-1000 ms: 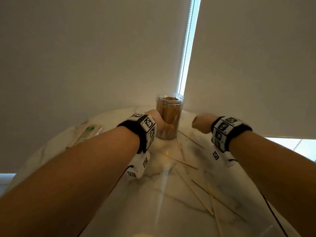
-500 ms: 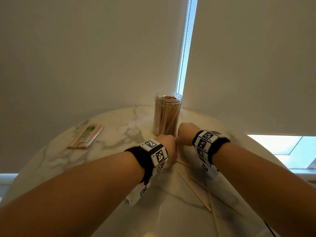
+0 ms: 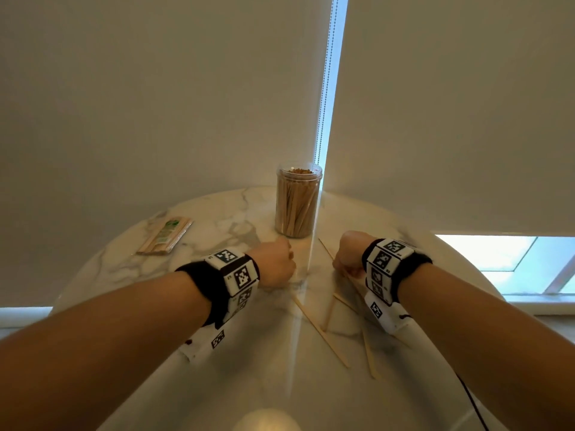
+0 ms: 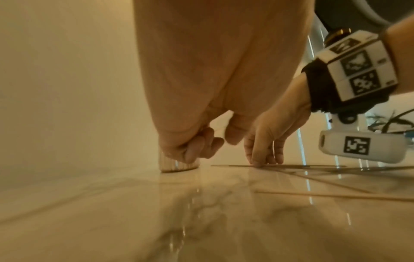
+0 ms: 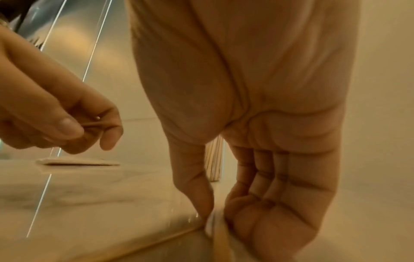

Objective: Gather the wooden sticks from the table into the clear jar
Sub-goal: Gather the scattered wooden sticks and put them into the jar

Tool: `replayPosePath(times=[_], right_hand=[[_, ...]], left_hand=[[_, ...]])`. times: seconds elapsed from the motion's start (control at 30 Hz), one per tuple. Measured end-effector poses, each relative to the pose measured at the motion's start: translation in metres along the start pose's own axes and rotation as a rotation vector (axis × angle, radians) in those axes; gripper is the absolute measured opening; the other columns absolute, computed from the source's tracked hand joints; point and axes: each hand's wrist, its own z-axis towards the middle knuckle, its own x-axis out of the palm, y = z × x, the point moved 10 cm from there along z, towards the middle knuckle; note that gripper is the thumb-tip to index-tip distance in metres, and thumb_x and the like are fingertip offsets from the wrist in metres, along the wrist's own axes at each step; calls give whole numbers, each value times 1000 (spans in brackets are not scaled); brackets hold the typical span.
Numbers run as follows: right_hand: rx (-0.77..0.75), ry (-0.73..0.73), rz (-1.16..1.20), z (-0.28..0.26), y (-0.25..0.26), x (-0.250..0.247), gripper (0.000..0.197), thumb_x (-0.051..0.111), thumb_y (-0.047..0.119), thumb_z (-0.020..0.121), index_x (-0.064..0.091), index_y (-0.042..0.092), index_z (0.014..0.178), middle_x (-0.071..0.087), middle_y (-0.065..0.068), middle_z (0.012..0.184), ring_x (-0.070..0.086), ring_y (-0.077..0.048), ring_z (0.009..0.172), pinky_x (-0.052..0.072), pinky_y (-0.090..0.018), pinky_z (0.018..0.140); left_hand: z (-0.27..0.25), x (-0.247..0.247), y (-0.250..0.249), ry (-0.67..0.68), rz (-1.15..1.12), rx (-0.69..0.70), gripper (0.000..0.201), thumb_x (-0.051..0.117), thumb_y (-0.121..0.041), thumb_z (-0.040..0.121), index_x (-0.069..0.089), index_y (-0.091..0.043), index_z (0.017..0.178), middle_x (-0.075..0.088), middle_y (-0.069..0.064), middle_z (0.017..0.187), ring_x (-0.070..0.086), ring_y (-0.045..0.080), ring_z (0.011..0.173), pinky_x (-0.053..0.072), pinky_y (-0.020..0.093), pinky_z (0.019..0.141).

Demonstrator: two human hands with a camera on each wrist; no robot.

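The clear jar [image 3: 298, 203], packed with upright wooden sticks, stands at the table's far edge; its base [image 4: 179, 166] shows behind my left hand. Several loose sticks [image 3: 320, 331] lie on the marble in front of it, to the right of centre. My left hand [image 3: 277, 264] hovers just short of the jar, its curled fingers [image 5: 67, 127] pinching a thin stick. My right hand [image 3: 347, 259] is down on the table to the right. Its thumb and fingers [image 5: 246, 212] pinch the end of a stick [image 5: 218, 235] that lies flat.
A wrapped packet of sticks [image 3: 165, 234] lies at the far left of the round marble table [image 3: 124, 275]. White roller blinds hang right behind the jar. The table's rim curves close on the right, by the window.
Both hands have drawn back from the jar and come down to the table. Half a second ago they were side by side; now they are apart, the right one on a stick.
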Motion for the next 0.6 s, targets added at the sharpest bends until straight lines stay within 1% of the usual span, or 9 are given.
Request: replayPosePath(times=[0.07, 0.13, 0.17, 0.23, 0.33, 0.37, 0.4, 0.5, 0.6], right_hand=[[-13, 29, -5, -11, -3, 3, 22, 64, 20, 92, 57, 9, 74, 57, -6, 75, 58, -23, 75, 51, -31, 74], [-10, 32, -3, -19, -7, 5, 23, 64, 19, 92, 56, 9, 73, 55, -6, 74, 56, -24, 75, 47, -30, 69], [-9, 24, 0, -23, -8, 5, 24, 65, 19, 92, 55, 9, 73, 54, -6, 73, 56, -24, 75, 47, -31, 69], [-8, -5, -6, -28, -11, 6, 31, 65, 20, 93, 50, 10, 68, 51, -5, 69, 53, -22, 67, 47, -30, 67], [5, -19, 34, -37, -19, 10, 27, 65, 20, 92, 53, 10, 70, 53, -4, 69, 58, -23, 73, 49, -29, 66], [5, -23, 43, -40, -21, 11, 27, 65, 20, 92, 53, 11, 70, 53, -4, 69, 58, -23, 76, 49, -29, 66], [-1, -33, 50, -42, -23, 11, 27, 64, 21, 93, 52, 11, 70, 53, -3, 69, 58, -23, 77, 47, -29, 65], [1, -64, 113, -49, -34, 9, 29, 64, 25, 93, 51, 12, 70, 53, -1, 69, 57, -21, 75, 43, -26, 59], [3, -96, 205, -58, -44, 1, 33, 64, 30, 95, 52, 12, 69, 56, -2, 68, 58, -21, 72, 45, -28, 63]], left_hand=[[-11, 11, -15, 67, -38, 87, 50, 57, -59, 90, 53, -18, 119, 63, 1, 113, 60, 19, 100, 50, 34, 89], [-24, 36, -31, 211, 24, 146, 61, 67, -70, 76, 58, -22, 112, 63, -4, 106, 60, 15, 95, 51, 32, 87], [-31, 48, -38, 264, 64, 172, 63, 73, -69, 71, 59, -23, 112, 62, -4, 106, 59, 15, 95, 51, 33, 89], [-35, 60, -52, 258, 134, 243, 53, 78, -57, 73, 59, -22, 109, 63, -3, 105, 59, 18, 94, 51, 33, 87], [-34, 53, -58, 119, 171, 307, 15, 68, -31, 90, 63, -19, 97, 61, -3, 91, 56, 18, 86, 43, 27, 75], [-33, 48, -55, 68, 210, 303, 11, 63, -24, 93, 64, -15, 99, 62, 0, 93, 56, 18, 86, 41, 26, 75], [-33, 43, -49, 24, 260, 284, 15, 57, -22, 96, 64, -12, 105, 63, 5, 101, 57, 21, 89, 43, 27, 77], [-32, 36, -17, -27, 353, 132, 31, 44, -33, 103, 55, -9, 121, 54, 13, 120, 58, 31, 107, 45, 37, 89], [-37, 38, -4, -18, 321, 63, 41, 46, -46, 101, 51, -11, 121, 53, 13, 119, 57, 32, 107, 44, 38, 88]])
